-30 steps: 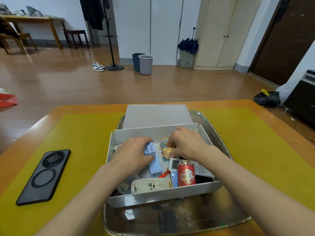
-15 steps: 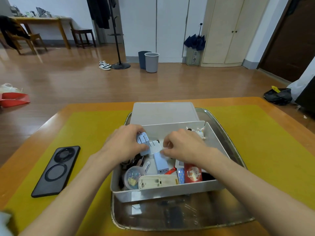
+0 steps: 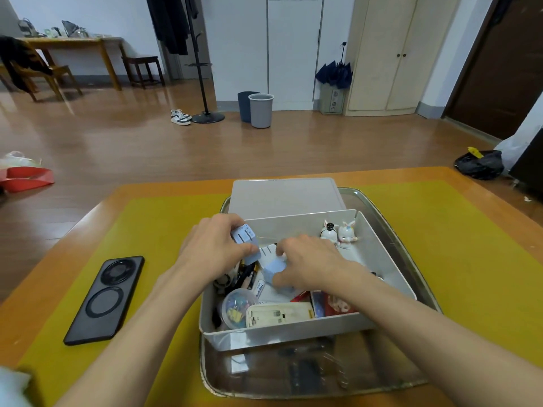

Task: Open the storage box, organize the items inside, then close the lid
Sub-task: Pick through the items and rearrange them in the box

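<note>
The storage box [image 3: 293, 330] is sitting open on a metal tray [image 3: 411, 374], w/ its lid [image 3: 283, 196] lying flat just behind it. All places below are given rel. to the box.

Hand state:
- The left hand [image 3: 211, 251] is hovering over the box's rear-left corner. Its fingers are closing around a pale blue plug adapter [image 3: 245, 239], thumb on the near face, other fingers wrapping the far side. 2 prongs are showing on top.
- The right hand [image 3: 308, 265] is working at the box's centre. Its fingers are curling down on a 2nd pale blue adapter [image 3: 274, 267]; the grip appears closed, but the underside is hidden.

Contents: 2 small ceramic-looking figurines [image 3: 338, 235] are standing in the rear-right corner. A clear tub of clips [image 3: 236, 308] and a cream device [image 3: 279, 314] are lying along the front wall, a red tin [image 3: 335, 304] beside them.

Handling est.:
- Adapters: rigid, light, smooth plastic, likely slippery. Pinch across the flat sides, not the prongs.
- Figurines: prob. fragile. Lift by the body, keep clear of harder items.
- Box: thin, stiff plastic, light even when loaded. Grip the side walls w/ both hands.
- Lid: flat, light. Take hold at opposite edges.

A phone [image 3: 105, 298] is lying left of the box, well apart.
</note>
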The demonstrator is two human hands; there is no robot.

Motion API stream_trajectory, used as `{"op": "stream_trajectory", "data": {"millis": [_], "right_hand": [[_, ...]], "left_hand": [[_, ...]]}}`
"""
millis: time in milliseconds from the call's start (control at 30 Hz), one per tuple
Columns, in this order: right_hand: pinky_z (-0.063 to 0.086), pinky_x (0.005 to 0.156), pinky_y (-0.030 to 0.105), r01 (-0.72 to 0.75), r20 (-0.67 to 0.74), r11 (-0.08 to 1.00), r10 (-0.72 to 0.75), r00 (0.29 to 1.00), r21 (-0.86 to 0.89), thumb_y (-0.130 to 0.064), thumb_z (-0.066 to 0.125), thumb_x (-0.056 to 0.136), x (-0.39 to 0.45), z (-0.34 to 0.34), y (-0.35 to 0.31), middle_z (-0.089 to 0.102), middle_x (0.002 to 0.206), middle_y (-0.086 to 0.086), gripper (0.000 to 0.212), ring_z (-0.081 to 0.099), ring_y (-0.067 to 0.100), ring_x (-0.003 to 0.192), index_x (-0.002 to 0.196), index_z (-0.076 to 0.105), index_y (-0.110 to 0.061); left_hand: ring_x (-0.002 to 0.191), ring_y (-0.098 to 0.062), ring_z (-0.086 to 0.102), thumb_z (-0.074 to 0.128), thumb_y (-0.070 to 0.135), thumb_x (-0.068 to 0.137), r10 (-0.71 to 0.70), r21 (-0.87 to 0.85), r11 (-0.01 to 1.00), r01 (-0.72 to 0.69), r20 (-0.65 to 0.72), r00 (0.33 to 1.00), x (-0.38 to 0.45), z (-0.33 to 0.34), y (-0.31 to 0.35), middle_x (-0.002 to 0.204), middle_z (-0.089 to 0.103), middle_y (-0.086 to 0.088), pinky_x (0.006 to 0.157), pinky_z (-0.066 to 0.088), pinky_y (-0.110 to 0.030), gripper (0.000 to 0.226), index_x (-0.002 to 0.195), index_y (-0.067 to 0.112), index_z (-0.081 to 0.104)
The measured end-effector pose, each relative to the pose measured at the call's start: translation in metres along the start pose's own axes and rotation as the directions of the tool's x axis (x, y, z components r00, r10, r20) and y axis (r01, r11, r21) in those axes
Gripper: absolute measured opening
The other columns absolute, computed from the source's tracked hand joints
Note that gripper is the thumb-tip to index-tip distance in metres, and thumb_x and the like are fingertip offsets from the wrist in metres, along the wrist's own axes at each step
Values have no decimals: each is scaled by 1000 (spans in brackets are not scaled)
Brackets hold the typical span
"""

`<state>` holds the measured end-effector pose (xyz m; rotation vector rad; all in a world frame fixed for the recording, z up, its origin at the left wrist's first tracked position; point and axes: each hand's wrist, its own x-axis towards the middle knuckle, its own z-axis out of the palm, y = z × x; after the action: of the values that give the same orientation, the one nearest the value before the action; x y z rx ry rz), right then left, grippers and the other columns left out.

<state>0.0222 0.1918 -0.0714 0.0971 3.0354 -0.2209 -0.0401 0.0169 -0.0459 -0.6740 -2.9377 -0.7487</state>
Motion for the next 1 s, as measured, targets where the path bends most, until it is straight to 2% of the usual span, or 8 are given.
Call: {"op": "stream_trajectory", "data": {"millis": [100,200,300,333,433,567,867,1000], "right_hand": [[53,81,37,-76,31,976,71,997,206,-49,67,76,-3,-23,11,72,107,-2,48,66,24,100,119,69,-27],[57,79,45,-108,62,884,90,994,454,-32,75,77,-5,-46,37,75,84,0,27,69,20,78,99,78,-16],[55,77,35,-134,4,837,156,988,530,-19,82,81,-9,-59,70,71,88,-4,36,65,14,76,115,73,-10],[54,75,30,-138,-34,856,178,983,498,-16,81,81,-11,-60,80,70,91,-4,39,65,12,78,118,71,-6],[53,84,41,-130,-177,956,181,967,265,-16,74,82,-13,-56,106,72,108,9,36,64,28,103,115,69,-2],[39,73,36,-170,-206,985,163,965,-18,-28,69,89,-14,-47,127,54,108,2,32,54,29,113,120,64,-32],[47,81,39,-37,-123,972,8,992,-232,-21,66,87,-7,-21,130,64,112,0,39,50,24,112,124,67,-31],[32,77,38,7,-109,967,-36,993,-255,-26,71,86,-3,-10,130,66,118,-6,42,46,18,112,127,66,-31]], "left_hand": [[78,-14,61,81,46,73,-28,-26,999,28,-25,999,2,-6,-1,82,66,11,66,54,-37,29,93,33,66],[77,-13,60,81,44,73,-24,-16,1000,24,-30,999,3,-6,1,83,66,12,65,53,-36,29,93,33,64],[79,-15,61,81,44,75,-11,6,1000,11,-17,1000,1,-1,3,84,66,11,65,54,-37,28,96,33,66],[79,-15,61,81,44,75,-5,13,1000,5,-8,1000,0,1,4,84,66,11,65,54,-37,28,96,33,66],[78,-16,61,81,40,74,21,36,999,-22,20,1000,-2,6,7,81,65,11,63,53,-35,26,96,32,68],[79,-18,61,78,36,73,54,47,997,-55,32,998,-4,12,13,82,67,11,64,53,-35,23,95,33,69],[82,-18,57,75,35,75,152,107,982,-156,46,987,-5,24,18,81,62,12,62,45,-31,19,89,33,63],[84,-17,60,76,37,76,165,115,978,-171,60,984,-5,26,20,84,64,13,67,51,-33,25,99,33,67]]}}
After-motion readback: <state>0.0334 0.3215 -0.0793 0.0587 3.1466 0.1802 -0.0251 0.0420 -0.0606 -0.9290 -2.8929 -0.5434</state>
